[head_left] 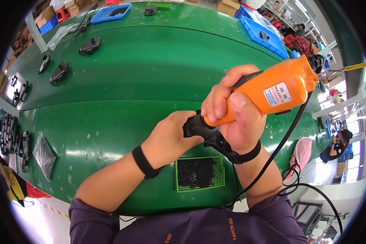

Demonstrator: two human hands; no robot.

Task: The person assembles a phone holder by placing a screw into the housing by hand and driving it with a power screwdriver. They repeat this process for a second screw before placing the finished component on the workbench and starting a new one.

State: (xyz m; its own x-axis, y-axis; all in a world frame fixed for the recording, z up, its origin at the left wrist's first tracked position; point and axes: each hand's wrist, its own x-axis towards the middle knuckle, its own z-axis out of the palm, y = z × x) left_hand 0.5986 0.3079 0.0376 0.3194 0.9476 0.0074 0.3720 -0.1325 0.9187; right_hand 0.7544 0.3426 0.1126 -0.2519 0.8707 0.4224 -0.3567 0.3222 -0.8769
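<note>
My right hand [242,107] is wrapped round an orange electric screwdriver [268,91], which slants down to the left. A black plastic part [200,129] sits under the tool's front end, and my left hand [168,132] grips it with fingers and thumb. The screwdriver's tip is hidden, so I cannot tell whether it touches a screw. Just below my hands, a green mesh tray [223,171] holds many small black pieces, likely screws, too small to make out singly. Black bands circle both wrists.
A black cable [286,142] runs from the screwdriver past my right forearm. Several black plastic parts [59,73] lie on the green table [122,73] at left, near a clear bag [44,155]. Blue trays [264,36] stand along the far side. People work at right.
</note>
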